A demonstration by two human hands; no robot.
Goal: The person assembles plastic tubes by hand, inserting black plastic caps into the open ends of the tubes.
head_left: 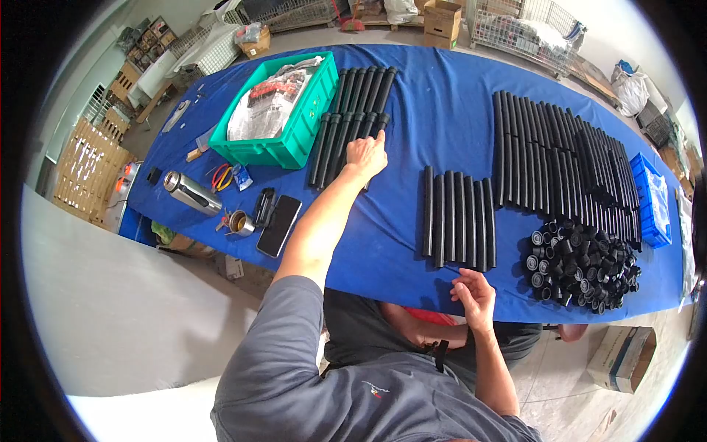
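My left hand (367,153) reaches over the right end of the nearer row of capped black tubes (333,144). Its fingers are curled round the last tube, and the index finger lies along it by the cap. A second row of capped tubes (366,85) lies behind. At the table's front edge, my right hand (475,296) is held with loosely bent fingers apart and nothing visible in it. Just beyond it, several uncapped black tubes (459,221) lie side by side. To its right is a heap of black caps (582,265).
A large stack of black tubes (560,158) fills the right side, beside a blue bin (650,199). Left of the capped tubes stands a green crate (276,153) holding printed paper. A phone (280,227), metal cup (240,222), thermos (191,193) and pliers (222,177) lie nearer.
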